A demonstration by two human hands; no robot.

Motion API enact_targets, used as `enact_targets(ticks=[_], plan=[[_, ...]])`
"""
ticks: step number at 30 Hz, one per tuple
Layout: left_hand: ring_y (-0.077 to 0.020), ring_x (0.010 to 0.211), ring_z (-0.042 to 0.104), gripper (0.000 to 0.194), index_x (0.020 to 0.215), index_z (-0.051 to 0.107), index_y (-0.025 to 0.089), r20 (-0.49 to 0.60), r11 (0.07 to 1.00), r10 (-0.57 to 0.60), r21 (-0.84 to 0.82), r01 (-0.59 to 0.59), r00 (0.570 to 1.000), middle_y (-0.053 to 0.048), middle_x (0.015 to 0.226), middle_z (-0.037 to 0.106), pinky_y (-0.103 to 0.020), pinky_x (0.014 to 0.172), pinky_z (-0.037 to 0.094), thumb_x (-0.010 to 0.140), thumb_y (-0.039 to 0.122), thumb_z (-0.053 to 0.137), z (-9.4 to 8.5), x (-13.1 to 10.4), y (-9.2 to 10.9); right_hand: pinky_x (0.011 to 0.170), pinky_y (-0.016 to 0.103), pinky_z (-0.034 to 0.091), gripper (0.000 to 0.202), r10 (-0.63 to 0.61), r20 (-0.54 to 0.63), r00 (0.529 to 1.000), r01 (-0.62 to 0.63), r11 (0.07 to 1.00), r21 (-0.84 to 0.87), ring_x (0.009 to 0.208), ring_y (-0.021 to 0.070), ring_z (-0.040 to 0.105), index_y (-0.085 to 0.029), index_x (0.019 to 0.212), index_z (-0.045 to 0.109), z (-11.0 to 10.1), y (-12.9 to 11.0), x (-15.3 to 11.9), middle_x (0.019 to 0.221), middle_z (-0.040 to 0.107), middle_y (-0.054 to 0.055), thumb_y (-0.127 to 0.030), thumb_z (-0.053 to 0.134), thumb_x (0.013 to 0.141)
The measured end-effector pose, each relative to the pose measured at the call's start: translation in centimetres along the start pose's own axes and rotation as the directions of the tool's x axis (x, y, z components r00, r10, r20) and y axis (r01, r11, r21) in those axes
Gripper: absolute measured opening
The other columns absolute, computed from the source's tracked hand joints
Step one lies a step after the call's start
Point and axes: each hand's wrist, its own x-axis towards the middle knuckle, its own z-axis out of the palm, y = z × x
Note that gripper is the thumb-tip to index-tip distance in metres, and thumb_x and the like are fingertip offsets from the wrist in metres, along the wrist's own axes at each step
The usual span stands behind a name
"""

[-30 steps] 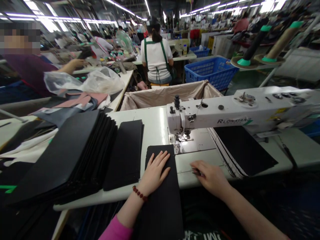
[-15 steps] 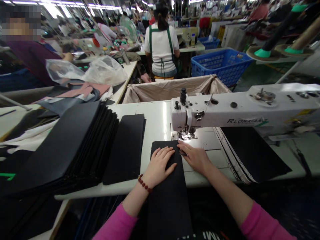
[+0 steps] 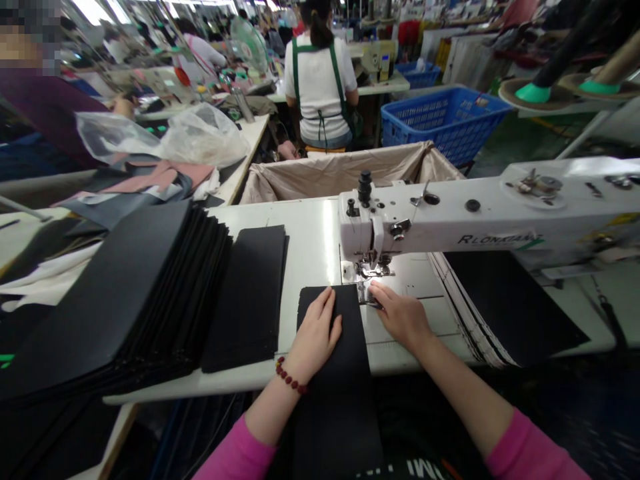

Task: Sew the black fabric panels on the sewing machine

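Note:
A long black panel [image 3: 345, 373] lies on the sewing table, its far edge just short of the presser foot [image 3: 375, 270] and its near end hanging over the table's front. My left hand [image 3: 316, 330] rests flat on it, fingers stretched forward and thumb apart. To the right of the panel, my right hand [image 3: 403, 317] is at the needle plate with fingers curled. A small dark metal tool [image 3: 371, 304], which looks like thread snips, shows beneath those fingers; its handle is hidden. The white sewing machine [image 3: 440, 220] stands over the plate.
A tall stack of black panels [image 3: 110, 287] and a lower black pile [image 3: 245, 300] lie on the left. More black panels [image 3: 505, 307] with pale edges lie under the machine arm. Behind the table are a beige cloth-lined bin [image 3: 325, 177], a blue basket [image 3: 440, 127] and a seated person [image 3: 323, 87].
My right hand has shifted right, off the panel's edge. My left hand has slid slightly back, its fingers closer together. The panel sits a little farther from the presser foot.

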Motion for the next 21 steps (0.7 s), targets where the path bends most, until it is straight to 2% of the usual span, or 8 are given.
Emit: enact_targets(ticks=[2,3,6,8,15,21], plan=[[-0.0261,0.139,0.03,0.06,0.151,0.016,0.023,-0.03,0.998,-0.042,-0.041,0.041,0.999,-0.011,0.155,0.019,-0.043,0.112,0.034,0.097,0.024,0.042,-0.1,-0.1,-0.1,0.075,0.035,0.052,0.052,-0.006,-0.002,1.0,0.006,1.0,-0.004,0.102,0.0237,0.063,-0.026,0.14,0.04,0.0,-0.1,0.1,0.147,0.041,0.003,-0.02,0.045,0.089],[-0.0255,0.14,0.028,0.059,0.151,0.016,0.025,-0.012,0.999,-0.024,-0.042,0.024,1.0,-0.009,0.156,0.016,-0.043,0.112,0.033,0.097,0.025,0.042,-0.2,-0.1,-0.1,0.075,0.034,0.052,0.054,-0.007,-0.003,1.0,0.007,1.0,-0.007,0.102,0.0236,0.063,-0.027,0.142,0.037,0.0,-0.1,0.1,0.148,0.04,0.003,-0.02,0.045,0.089],[-0.024,0.141,0.027,0.056,0.149,0.024,0.029,0.093,0.994,0.108,0.012,-0.11,0.99,-0.005,0.155,0.024,-0.044,0.115,0.028,0.097,0.028,0.044,-0.3,0.1,-0.1,0.073,0.034,0.051,0.056,-0.004,0.006,1.0,0.005,1.0,-0.023,0.1,0.0232,0.063,-0.027,0.144,0.035,0.1,-0.2,0.2,0.149,0.039,0.004,-0.02,0.044,0.089],[-0.0237,0.141,0.028,0.055,0.148,0.028,0.028,0.125,0.986,0.149,0.06,-0.158,0.981,-0.005,0.153,0.031,-0.045,0.116,0.025,0.096,0.03,0.046,-0.1,0.6,0.0,0.073,0.034,0.052,0.055,-0.005,0.018,1.0,0.006,0.999,-0.037,0.098,0.0228,0.064,-0.027,0.144,0.035,0.2,-0.2,0.3,0.149,0.038,0.004,-0.021,0.043,0.09],[-0.0255,0.136,0.036,0.049,0.142,0.04,0.028,0.124,0.98,0.141,0.123,-0.157,0.982,-0.007,0.147,0.041,-0.045,0.111,0.031,0.094,0.037,0.049,0.1,3.7,-0.5,0.071,0.035,0.052,0.059,-0.021,0.062,0.998,0.026,0.996,-0.081,0.092,0.0221,0.065,-0.033,0.146,0.031,-0.1,-0.4,0.5,0.149,0.038,0.002,-0.02,0.043,0.089],[-0.022,0.143,0.023,0.049,0.143,0.036,0.026,0.158,0.97,0.192,0.118,-0.212,0.969,-0.004,0.152,0.032,-0.046,0.117,0.017,0.096,0.037,0.045,0.2,4.7,-0.9,0.07,0.033,0.053,0.062,-0.016,0.056,0.998,0.021,0.996,-0.089,0.092,0.0212,0.065,-0.033,0.147,0.029,-0.1,-0.4,0.7,0.149,0.038,0.002,-0.018,0.043,0.088]])
